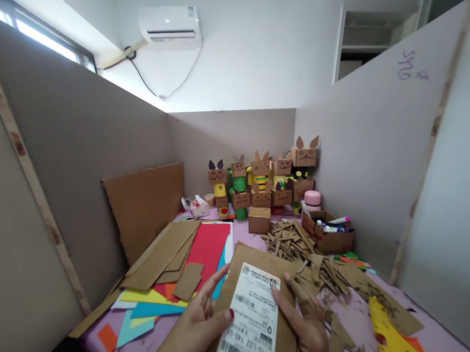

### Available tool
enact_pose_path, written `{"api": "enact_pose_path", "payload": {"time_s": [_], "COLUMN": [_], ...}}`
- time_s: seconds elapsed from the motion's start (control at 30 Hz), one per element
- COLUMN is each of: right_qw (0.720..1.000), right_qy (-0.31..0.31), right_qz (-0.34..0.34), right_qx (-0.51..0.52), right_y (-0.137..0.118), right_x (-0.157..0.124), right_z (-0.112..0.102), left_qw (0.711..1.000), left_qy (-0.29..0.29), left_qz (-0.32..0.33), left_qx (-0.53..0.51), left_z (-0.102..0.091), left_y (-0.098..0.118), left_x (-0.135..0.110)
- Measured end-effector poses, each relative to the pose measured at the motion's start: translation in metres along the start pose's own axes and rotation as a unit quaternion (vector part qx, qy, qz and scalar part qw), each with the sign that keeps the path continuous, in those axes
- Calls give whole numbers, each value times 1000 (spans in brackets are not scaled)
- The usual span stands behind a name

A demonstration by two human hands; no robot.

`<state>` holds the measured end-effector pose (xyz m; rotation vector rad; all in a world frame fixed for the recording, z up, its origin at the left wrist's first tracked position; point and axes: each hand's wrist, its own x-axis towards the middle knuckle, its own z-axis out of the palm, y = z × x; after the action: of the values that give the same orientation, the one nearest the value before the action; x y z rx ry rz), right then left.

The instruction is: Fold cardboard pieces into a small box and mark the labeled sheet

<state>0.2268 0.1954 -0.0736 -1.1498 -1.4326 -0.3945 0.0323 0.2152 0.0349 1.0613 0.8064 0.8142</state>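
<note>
Both my hands hold a brown cardboard sheet (pixel 259 261) with a white shipping label (pixel 251 319) stuck on it, low in the middle of the view. My left hand (pixel 196 323) grips its left edge, thumb pressed on the label and forefinger stretched along the side. My right hand (pixel 307 323) holds the right edge with fingers laid on the cardboard. The sheet tilts up over the pink table (pixel 356 313).
Coloured paper sheets (pixel 209 246) and cardboard pieces (pixel 165 254) lie at left. Cardboard scraps (pixel 305 256) pile at right, beside a yellow glue gun (pixel 392 342) and a box of pens (pixel 330 231). Cardboard box figures (pixel 264 181) stand at the back. Partition walls enclose three sides.
</note>
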Motion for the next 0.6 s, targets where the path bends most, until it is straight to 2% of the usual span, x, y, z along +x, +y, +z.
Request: {"api": "enact_pose_path", "payload": {"time_s": [0.13, 0.2, 0.23, 0.3, 0.37, 0.43, 0.5, 0.6], "right_qw": [1000, 1000, 998, 985, 938, 892, 877, 872], "right_qy": [22, 5, -3, -8, 5, 9, 5, 2], "right_qz": [9, 11, 34, 145, 312, 416, 437, 438], "right_qx": [0, 26, 45, 98, 148, 179, 198, 220], "right_y": [6, 10, 12, 12, 9, 5, 3, 3], "right_x": [0, 0, 0, 2, 6, 9, 14, 19], "right_z": [-2, -3, -3, -1, 2, 6, 9, 12], "left_qw": [999, 997, 996, 995, 994, 990, 979, 939], "left_qy": [34, 61, 70, 83, 97, 119, 121, 65], "left_qz": [30, 49, 50, 46, 40, 61, 113, 220], "left_qx": [-26, -24, -23, -21, 0, 45, 117, 255], "left_z": [5, 5, 4, 3, 1, -4, -17, -52], "left_y": [-1, 1, 2, 4, 4, -1, -13, -41], "left_x": [-5, -6, -6, -5, -2, 1, 2, 5]}}
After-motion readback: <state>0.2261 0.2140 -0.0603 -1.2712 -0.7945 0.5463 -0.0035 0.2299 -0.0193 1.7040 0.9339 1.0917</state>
